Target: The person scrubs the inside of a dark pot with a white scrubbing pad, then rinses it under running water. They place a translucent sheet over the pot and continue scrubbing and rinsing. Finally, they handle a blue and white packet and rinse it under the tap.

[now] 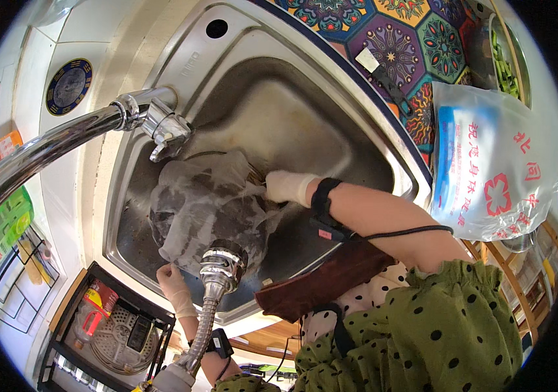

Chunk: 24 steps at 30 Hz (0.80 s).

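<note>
A thin translucent plastic bag (210,206) lies over a dark, rounded object in the stainless steel sink (308,142); what the object is cannot be told. My right hand (289,188), in a pale glove, is curled at the bag's right edge, its fingertips partly hidden. Beside it, a small ribbed edge shows under the plastic. My left hand (175,286), also gloved, is at the sink's near left rim, fingertips close to the bag's lower edge; whether they pinch it is unclear. A faucet spray head (222,267) on a flexible metal hose overlaps the bag's lower part.
The chrome faucet (83,125) arches over the left side. A black-handled tool (391,88) lies on the patterned mat. On the right are a printed plastic bag (494,166) and a metal container of cut green vegetables (507,68). A black rack (107,338) stands lower left.
</note>
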Available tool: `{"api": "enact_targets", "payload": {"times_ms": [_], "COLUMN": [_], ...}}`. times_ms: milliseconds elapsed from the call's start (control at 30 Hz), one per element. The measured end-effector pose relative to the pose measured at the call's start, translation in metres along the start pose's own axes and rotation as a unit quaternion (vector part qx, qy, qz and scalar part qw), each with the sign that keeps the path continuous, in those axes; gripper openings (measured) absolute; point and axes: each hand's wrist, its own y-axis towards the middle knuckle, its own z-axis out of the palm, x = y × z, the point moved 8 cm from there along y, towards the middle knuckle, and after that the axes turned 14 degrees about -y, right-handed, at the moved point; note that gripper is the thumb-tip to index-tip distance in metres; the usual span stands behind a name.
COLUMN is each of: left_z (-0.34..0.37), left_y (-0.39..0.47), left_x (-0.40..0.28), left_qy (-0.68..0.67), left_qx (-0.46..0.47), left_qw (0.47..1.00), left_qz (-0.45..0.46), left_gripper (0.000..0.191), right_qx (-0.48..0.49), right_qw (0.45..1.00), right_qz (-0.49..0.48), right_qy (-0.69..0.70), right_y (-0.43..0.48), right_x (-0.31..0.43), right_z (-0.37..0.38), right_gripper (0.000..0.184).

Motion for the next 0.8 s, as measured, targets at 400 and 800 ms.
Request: {"api": "enact_targets", "payload": {"times_ms": [400,800], "left_z": [0.031,0.094], "left_y": [-0.03,-0.007], "left_x": [-0.211,-0.247], "left_qy": [-0.027,0.027], "left_qx": [0.119,0.208], "left_qw": [0.925,0.897], "left_qz": [0.361,0.39], "left_gripper": [0.038,0.044], "right_qx": [-0.216,-0.176], "right_qw": [0.968,0.98], "right_qz": [-0.117,-0.072], "right_qy": [0.057,-0.053], "right_y": [-0.013,0.008], "right_x": [0.042,0.023], "right_z": [-0.1,-0.102], "right_gripper": [0.026,0.017]}}
